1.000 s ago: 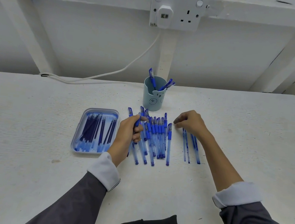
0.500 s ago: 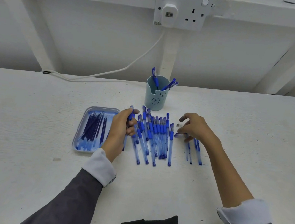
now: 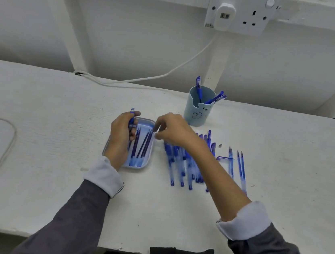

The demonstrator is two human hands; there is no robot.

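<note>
Above the shallow round-cornered blue plastic tray, the left hand grips a slim blue pen upright, the right hand alongside, fingers loosely curled on nothing visible, before translucent pens rowed on the rough white table.

Dark grey long fabric sleeves cover both arms, each ending in a folded-back pale white cuff; the left cuff's edge carries small dark stitching. The left hand and right hand are bare.
</note>
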